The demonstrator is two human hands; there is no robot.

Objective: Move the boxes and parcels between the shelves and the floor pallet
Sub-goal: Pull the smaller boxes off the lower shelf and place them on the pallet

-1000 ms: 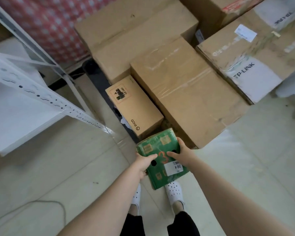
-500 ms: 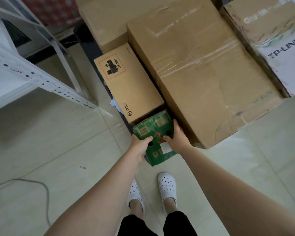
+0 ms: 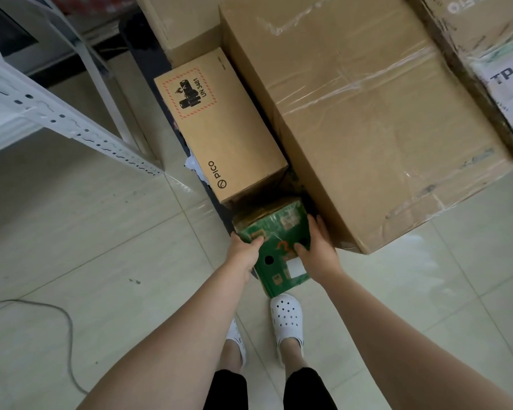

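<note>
A: Green parcel [image 3: 279, 232], who has it?
B: Left hand [image 3: 245, 251] and right hand [image 3: 320, 247] clasp its opposite sides, thumbs on top, likely to steer it into the gap at the pallet [image 3: 212, 199] edge, between the PICO box [image 3: 225, 128] and the big taped carton [image 3: 367, 113]
A: Different from half a second ago?
B: Lower, and further in toward the PICO box

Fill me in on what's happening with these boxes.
A person grips a small green box with both hands, the left hand on its left side and the right hand on its right. The box sits at the near end of the dark floor pallet, just in front of the PICO box and beside a large taped carton. Whether it rests on the pallet yet is unclear.
</note>
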